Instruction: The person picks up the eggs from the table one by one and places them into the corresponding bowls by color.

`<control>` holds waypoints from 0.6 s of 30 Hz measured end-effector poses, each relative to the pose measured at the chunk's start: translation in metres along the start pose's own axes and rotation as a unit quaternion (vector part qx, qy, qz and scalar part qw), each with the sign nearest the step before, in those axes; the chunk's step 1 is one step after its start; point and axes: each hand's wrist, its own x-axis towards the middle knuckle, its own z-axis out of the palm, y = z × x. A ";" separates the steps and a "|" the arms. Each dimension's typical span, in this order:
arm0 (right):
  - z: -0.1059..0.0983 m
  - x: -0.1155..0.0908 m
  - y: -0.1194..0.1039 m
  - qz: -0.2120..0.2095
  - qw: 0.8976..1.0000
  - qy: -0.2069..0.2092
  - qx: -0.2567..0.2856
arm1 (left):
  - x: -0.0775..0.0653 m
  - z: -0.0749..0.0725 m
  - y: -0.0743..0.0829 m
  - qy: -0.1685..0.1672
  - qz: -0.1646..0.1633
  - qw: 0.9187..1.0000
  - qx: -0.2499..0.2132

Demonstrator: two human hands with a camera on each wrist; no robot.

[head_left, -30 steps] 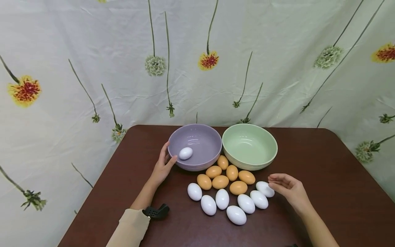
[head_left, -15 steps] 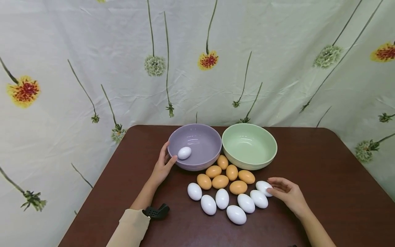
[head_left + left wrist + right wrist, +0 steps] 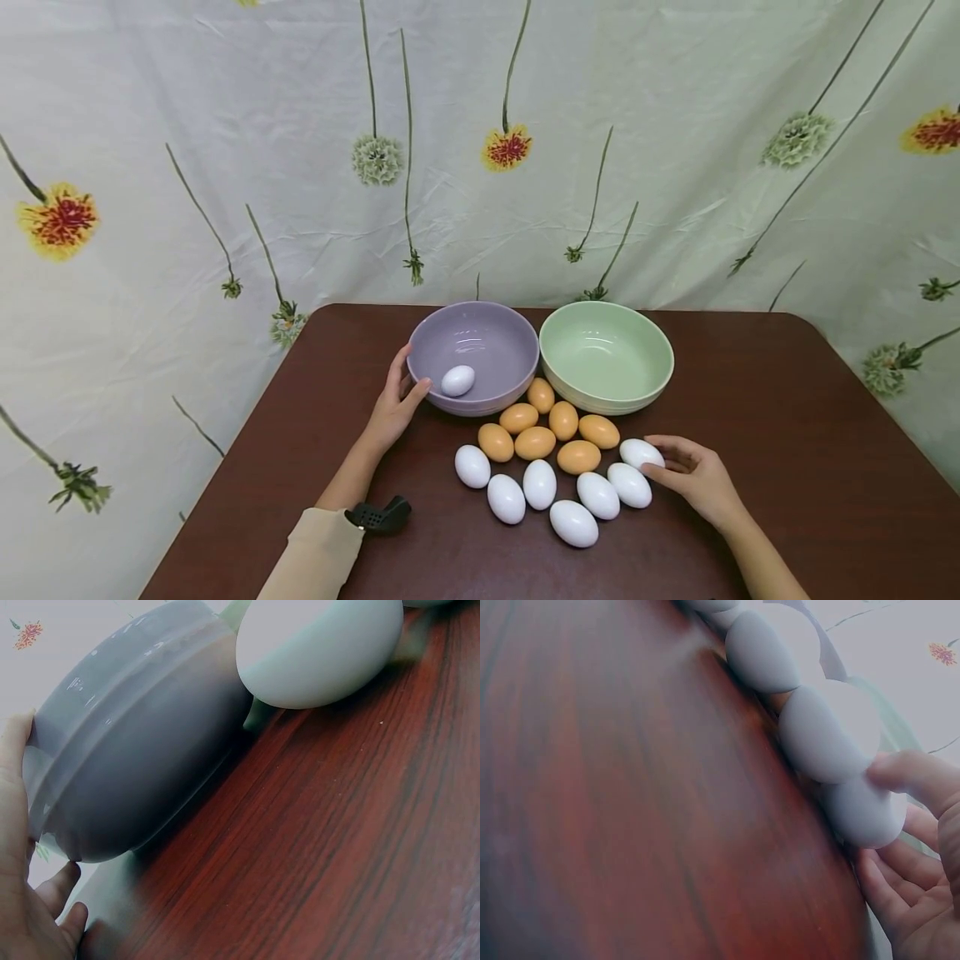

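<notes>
On the dark table (image 3: 795, 417), your left hand (image 3: 392, 408) curls round the left side of the purple bowl (image 3: 498, 346); a light hold should steady it, as a hard push right would likely drive it against the green bowl (image 3: 600, 358). Your right hand (image 3: 697, 475) has thumb and fingers closed round the rightmost white egg (image 3: 639, 452), on the near side of the green bowl. The shell looks smooth, so pinch evenly and gently, and raise it straight up before any sideways move: the neighbouring white egg (image 3: 628, 486) on its near side and the orange egg (image 3: 598, 432) to its far left could roll if nudged.

The left wrist view shows fingertips low by the purple bowl's outer wall, hidden from the head view, which alone shows the inner white egg (image 3: 458, 381) lying in it. The right wrist view shows your fingers reaching low beside the held egg.
</notes>
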 end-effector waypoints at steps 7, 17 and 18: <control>0.002 0.001 -0.001 -0.006 1.000 0.003 -0.002 | 0.000 0.000 -0.001 -0.002 0.003 1.000 0.005; 0.002 0.004 -0.004 0.032 0.999 0.031 0.014 | 0.000 0.000 0.000 -0.001 0.000 1.000 0.002; 0.002 0.004 -0.005 0.031 0.999 0.031 0.020 | 0.000 0.000 0.001 -0.001 -0.001 1.000 0.002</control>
